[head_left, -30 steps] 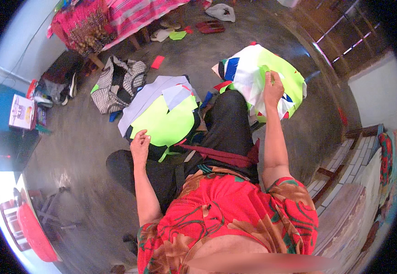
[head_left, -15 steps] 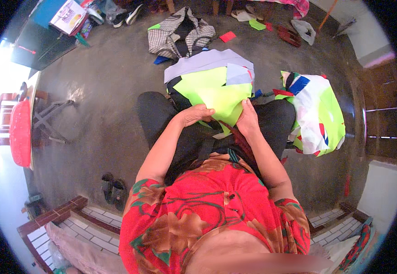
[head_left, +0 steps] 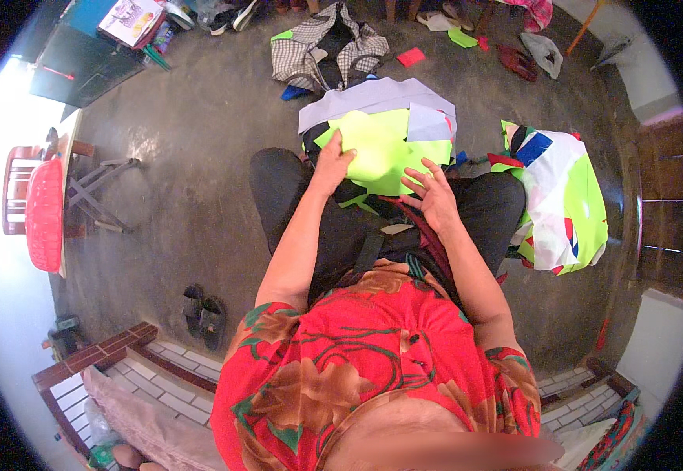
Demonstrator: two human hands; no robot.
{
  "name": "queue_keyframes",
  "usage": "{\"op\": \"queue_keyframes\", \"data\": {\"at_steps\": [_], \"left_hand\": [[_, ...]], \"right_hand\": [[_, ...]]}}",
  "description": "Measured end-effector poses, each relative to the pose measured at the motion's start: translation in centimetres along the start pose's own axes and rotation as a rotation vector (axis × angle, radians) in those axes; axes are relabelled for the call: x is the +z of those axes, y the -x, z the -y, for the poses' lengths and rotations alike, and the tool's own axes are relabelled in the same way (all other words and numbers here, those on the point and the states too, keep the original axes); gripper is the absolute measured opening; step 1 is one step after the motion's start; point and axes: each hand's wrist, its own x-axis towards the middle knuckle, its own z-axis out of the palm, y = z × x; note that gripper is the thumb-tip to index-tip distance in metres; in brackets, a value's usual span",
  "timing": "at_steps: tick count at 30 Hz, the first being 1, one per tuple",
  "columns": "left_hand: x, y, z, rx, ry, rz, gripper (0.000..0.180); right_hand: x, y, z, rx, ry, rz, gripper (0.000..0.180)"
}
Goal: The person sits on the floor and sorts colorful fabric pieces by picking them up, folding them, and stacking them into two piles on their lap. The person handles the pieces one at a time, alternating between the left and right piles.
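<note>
A bright yellow-green cloth piece (head_left: 377, 153) spreads above my lap, over a heap of other scraps. My left hand (head_left: 331, 166) pinches its left side between thumb and fingers. Near its lower right edge, my right hand (head_left: 436, 198) has its fingers spread and holds nothing; whether a fingertip touches the cloth I cannot tell. Behind the piece lie a lavender-grey cloth (head_left: 381, 96) and a pale blue-grey patch (head_left: 428, 123). A dark red strip of cloth (head_left: 428, 234) hangs across my lap, below my right hand.
To my right sits a bundle of white and yellow-green cloth (head_left: 549, 196). Ahead on the floor are a checked cloth (head_left: 298, 59), a red scrap (head_left: 410, 57) and a white bag (head_left: 542, 53). Dark sandals (head_left: 210, 322) and a red plastic object (head_left: 45, 216) are at left.
My left hand has moved forward and up along the left side of the yellow-green cloth. My right hand has let go of its edge and spread its fingers. The cloth lies flatter.
</note>
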Motion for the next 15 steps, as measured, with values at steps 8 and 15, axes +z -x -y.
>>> {"op": "queue_keyframes", "data": {"at_steps": [8,15], "left_hand": [[-3.2,-1.4,8.8,-0.218,-0.481,-0.417,0.079],[-2.4,-1.3,7.4,-0.213,-0.512,-0.387,0.075]], "right_hand": [[-0.6,-0.8,-1.1,0.072,0.051,-0.039,0.045],[-1.2,-0.9,-1.2,0.064,0.089,-0.05,0.042]]}}
